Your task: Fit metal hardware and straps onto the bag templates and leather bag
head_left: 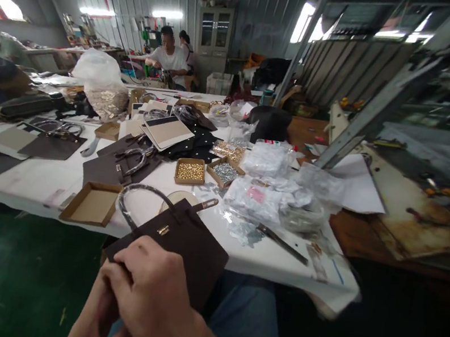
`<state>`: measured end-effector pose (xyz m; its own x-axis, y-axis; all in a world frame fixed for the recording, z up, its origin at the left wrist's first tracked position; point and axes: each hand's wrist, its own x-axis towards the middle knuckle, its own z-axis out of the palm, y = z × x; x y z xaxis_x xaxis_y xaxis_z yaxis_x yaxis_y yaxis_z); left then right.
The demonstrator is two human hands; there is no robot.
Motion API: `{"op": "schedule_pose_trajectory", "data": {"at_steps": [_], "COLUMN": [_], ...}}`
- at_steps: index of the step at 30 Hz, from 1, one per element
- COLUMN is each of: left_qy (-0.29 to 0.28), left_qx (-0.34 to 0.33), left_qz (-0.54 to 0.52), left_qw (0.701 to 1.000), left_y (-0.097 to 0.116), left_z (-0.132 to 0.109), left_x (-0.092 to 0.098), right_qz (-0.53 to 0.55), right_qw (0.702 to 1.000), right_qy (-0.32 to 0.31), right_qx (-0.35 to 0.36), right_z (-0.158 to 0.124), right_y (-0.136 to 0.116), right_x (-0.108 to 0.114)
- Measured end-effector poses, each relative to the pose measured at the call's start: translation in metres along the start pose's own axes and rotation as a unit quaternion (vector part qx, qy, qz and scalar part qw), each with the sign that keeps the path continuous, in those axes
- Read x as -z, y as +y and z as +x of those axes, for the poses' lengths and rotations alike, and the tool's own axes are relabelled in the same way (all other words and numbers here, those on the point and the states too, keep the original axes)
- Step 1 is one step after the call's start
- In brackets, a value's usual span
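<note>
A dark brown leather bag panel (194,249) slants from the table edge down over my lap. It carries a looped handle (126,206) in clear wrap, a small gold clasp (163,230) and a short strap (205,205) sticking out at the top. Both hands meet at the panel's near left corner. My right hand (157,289) is closed, its fingers curled over the left one; what they pinch is hidden. Underneath, my left hand (100,297) is closed at the panel's edge, partly covered by the right.
On the white-covered table (40,189) stand an empty cardboard tray (92,204), a box of gold studs (190,171) and a box of silver ones (225,172). Scissors or a similar dark tool (283,244) and plastic bags (258,197) lie right. Farther back sits another person (174,59).
</note>
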<state>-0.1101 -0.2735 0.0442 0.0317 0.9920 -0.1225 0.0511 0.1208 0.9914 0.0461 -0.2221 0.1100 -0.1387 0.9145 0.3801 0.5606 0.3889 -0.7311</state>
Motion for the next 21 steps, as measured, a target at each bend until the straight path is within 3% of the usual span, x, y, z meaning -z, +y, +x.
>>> {"op": "schedule_pose_trajectory", "data": {"at_steps": [5,9,12,16,21], "left_qy": [0.105,0.186,0.191,0.201,0.197], "left_qx": [-0.021,0.014,0.024,0.038,0.084], "left_qz": [-0.018,-0.032,0.095,0.172,0.266], "left_qw": [0.994,0.982,0.977,0.964,0.940], "left_y": [-0.063,-0.082,-0.082,-0.085,-0.097], "left_z": [0.049,0.079,0.093,0.105,0.112], "left_x": [-0.019,-0.034,-0.037,-0.037,-0.030], "right_qz": [0.067,0.084,0.141,0.142,0.004], "right_qw": [0.992,0.987,0.985,0.981,0.943], "right_qy": [-0.096,-0.134,-0.096,0.020,0.199], "right_qx": [-0.042,0.005,-0.021,-0.127,-0.267], "right_z": [-0.001,-0.015,-0.027,-0.045,-0.105], "right_y": [0.041,0.078,0.097,0.124,0.201], "right_x": [-0.021,-0.016,0.016,0.078,0.165]}}
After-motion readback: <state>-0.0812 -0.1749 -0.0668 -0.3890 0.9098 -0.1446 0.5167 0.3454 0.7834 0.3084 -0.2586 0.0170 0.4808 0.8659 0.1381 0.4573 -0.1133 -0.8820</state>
